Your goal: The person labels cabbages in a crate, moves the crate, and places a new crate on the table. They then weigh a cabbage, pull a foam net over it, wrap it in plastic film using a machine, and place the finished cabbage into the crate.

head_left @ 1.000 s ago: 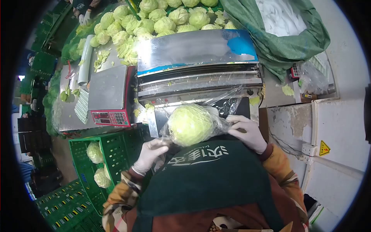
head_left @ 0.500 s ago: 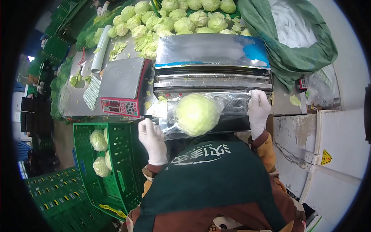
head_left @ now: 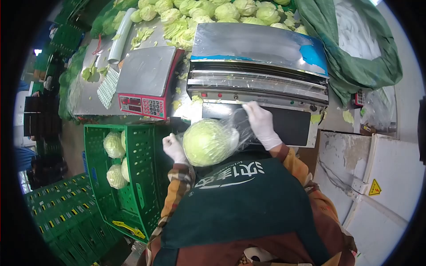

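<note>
A pale green cabbage (head_left: 206,142) wrapped in clear plastic film (head_left: 237,128) sits between my two white-gloved hands, just in front of the wrapping machine (head_left: 262,57). My left hand (head_left: 174,148) presses against the cabbage's left side and holds it. My right hand (head_left: 262,124) lies on the film at the cabbage's upper right, over the machine's black plate (head_left: 290,126), pinching the film.
A red-fronted weighing scale (head_left: 144,84) stands left of the machine. A green crate (head_left: 133,186) with wrapped cabbages sits below it. Loose cabbages (head_left: 208,11) pile up behind. A roll of film (head_left: 120,35) lies at the back left, a green sack (head_left: 368,48) at the right.
The film was stretched wide between both hands; now it is gathered around the cabbage. My right hand moved left onto the cabbage, and the cabbage shifted left and nearer to me.
</note>
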A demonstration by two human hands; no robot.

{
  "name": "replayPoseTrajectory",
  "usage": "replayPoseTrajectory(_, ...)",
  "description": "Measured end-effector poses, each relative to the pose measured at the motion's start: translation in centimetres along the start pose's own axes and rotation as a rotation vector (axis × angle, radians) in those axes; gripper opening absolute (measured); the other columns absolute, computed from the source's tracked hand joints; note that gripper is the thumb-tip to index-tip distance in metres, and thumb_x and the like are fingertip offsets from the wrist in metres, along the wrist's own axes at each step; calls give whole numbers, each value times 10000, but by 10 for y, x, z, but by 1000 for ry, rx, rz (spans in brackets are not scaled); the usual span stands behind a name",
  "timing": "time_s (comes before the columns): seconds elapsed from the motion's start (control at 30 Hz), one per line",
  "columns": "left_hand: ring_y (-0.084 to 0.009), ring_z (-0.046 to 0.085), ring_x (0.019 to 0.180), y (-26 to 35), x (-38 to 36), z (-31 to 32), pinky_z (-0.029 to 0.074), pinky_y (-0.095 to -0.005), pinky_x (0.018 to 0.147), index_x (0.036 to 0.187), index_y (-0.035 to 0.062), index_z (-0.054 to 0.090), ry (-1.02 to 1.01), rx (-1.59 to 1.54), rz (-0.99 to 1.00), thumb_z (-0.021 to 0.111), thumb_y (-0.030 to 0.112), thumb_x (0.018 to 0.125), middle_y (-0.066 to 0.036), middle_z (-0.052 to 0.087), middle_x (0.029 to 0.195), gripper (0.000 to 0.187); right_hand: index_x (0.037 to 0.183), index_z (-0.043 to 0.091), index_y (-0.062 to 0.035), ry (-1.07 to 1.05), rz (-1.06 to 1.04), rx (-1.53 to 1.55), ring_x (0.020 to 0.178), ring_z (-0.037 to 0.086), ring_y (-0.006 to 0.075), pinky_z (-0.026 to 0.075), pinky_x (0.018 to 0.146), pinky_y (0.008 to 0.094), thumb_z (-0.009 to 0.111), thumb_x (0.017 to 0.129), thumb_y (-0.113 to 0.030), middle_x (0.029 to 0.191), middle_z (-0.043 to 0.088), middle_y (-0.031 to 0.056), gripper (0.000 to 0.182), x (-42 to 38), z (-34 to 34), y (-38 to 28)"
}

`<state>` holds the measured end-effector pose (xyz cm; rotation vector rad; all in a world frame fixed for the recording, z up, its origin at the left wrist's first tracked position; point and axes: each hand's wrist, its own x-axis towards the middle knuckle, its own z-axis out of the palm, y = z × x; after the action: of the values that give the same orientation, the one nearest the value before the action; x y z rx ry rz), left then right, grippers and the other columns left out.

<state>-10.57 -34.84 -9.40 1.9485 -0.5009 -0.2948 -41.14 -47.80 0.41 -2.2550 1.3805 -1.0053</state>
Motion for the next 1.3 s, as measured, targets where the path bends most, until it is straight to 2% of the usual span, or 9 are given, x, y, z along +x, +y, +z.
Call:
replayPoseTrajectory(0.17,-90,433,602,-19,-17,44,432,-301,550,766,31,508,-134,-200,-64,621,156,945,-11,521,654,246,1020,629,-149,-185,-319,-44,593,642,178,517,499,310,606,858,-158,841,625,34,164,3,59,-40)
replayPoseTrajectory(0.43,-58,441,632,49,-4,48,401,-250,548,809,49,522,-128,-306,-71,614,162,957,20,502,689,208,1103,633,-122,-270,-320,385,614,671,285,549,535,388,613,886,-245,802,674,114,249,20,80,-65)
replayPoseTrajectory(0.57,-153,617,920,153,-11,17,508,-314,816,1115,17,594,-938,-700,-57,606,230,962,-87,650,1044,262,950,681,-64,-186,-589,752,611,665,245,510,532,331,705,836,-165,797,688,98,154,70,27,-111)
replayPoseTrajectory(0.73,-180,544,1045,143,-16,8,458,-338,898,1213,27,519,-986,-773,-6,583,292,965,-102,569,1170,369,886,681,-79,-218,-909,859,522,612,217,453,491,295,789,752,-143,672,633,62,183,103,-19,-165)
replayPoseTrajectory(0.97,-228,415,1263,122,-20,-8,372,-381,1042,1384,45,388,-989,-776,131,543,401,969,-130,426,1390,569,1024,668,20,-752,-495,977,1113,587,272,436,959,373,750,810,-240,1092,643,152,347,120,-25,-215)
replayPoseTrajectory(1.03,-241,378,1325,116,-20,-12,348,-393,1083,1433,50,351,-1033,-772,150,532,432,970,-138,386,1453,627,1141,654,34,-1451,-371,1114,1200,557,320,394,1050,399,614,892,-447,1225,612,192,543,125,-19,-203)
replayPoseTrajectory(1.17,-262,323,1418,126,-21,-37,311,-411,1144,1506,58,294,-1086,-768,181,514,479,972,-150,324,1548,715,1211,628,47,-1424,-418,1015,1266,517,324,382,1077,404,455,937,-572,1336,558,202,698,122,-18,-181)
replayPoseTrajectory(1.23,-259,281,1438,171,-34,-79,289,-421,1158,1510,59,277,-1072,-1309,-1025,509,554,948,-118,263,1580,784,1178,639,57,-1194,-31,1113,1266,515,304,371,1093,402,436,955,-567,1327,565,190,693,104,-9,-163)
replayPoseTrajectory(1.3,-265,372,1373,136,-49,-84,333,-431,1127,1469,54,346,-1057,-1511,-883,530,576,926,-120,366,1514,776,1267,573,58,-1136,-34,1137,1271,507,291,364,1103,401,377,964,-625,1339,551,184,772,94,8,-157)
